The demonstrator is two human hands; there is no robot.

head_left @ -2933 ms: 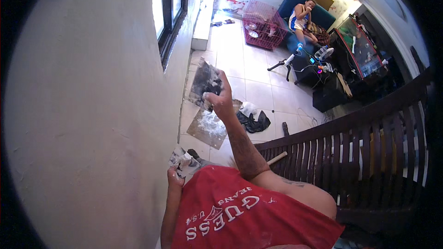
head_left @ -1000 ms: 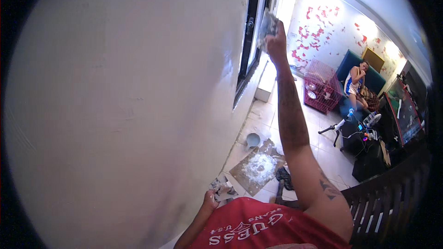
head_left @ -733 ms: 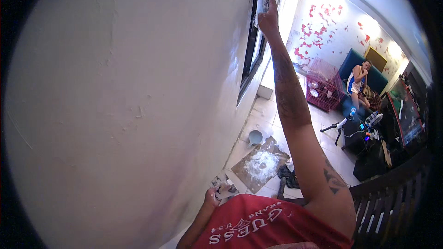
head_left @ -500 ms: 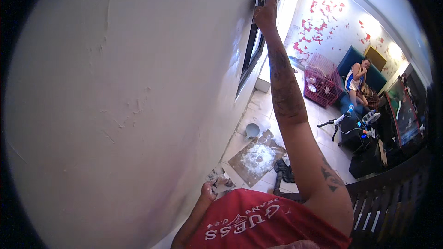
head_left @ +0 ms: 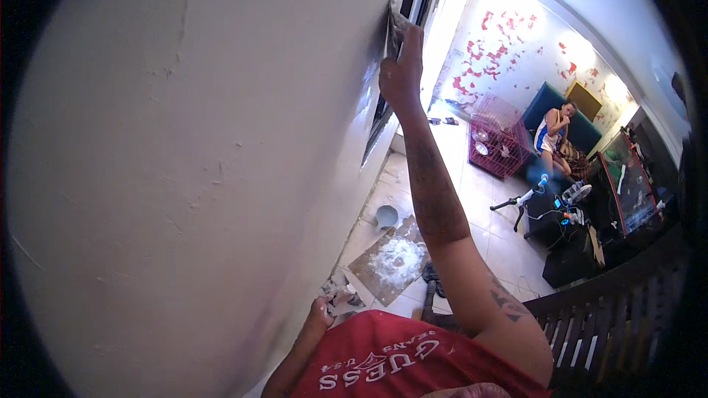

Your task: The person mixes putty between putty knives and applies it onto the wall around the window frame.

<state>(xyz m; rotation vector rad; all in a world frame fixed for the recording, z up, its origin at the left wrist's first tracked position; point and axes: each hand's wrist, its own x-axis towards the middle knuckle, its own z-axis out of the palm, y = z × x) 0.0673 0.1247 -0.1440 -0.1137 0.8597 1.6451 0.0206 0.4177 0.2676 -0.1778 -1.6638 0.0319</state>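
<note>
My right arm stretches far up along the pale wall (head_left: pixel 221 103). The right hand (head_left: pixel 403 70) is closed round a plaster-smeared putty knife (head_left: pixel 391 28), seen nearly edge-on, its blade at the wall surface beside the dark window frame (head_left: pixel 377 129). Low down, close to the wall, my left hand (head_left: pixel 320 313) grips a flat piece smeared with whitish plaster (head_left: pixel 344 298); its full shape is partly hidden by the hand and my red shirt. Small ridges and rough marks show on the wall.
On the tiled floor lie a board with white powder (head_left: pixel 399 261) and a grey-blue bucket (head_left: pixel 386 216). A slatted dark wooden piece (head_left: pixel 612 324) stands at lower right. Farther off are a pink wire cage (head_left: pixel 498 136), a seated person (head_left: pixel 552 133), and a small tripod (head_left: pixel 527 195).
My right hand has come down along the wall by the window, nearer to me, with the putty knife still in it. The left hand keeps its hold; the view has shifted slightly.
</note>
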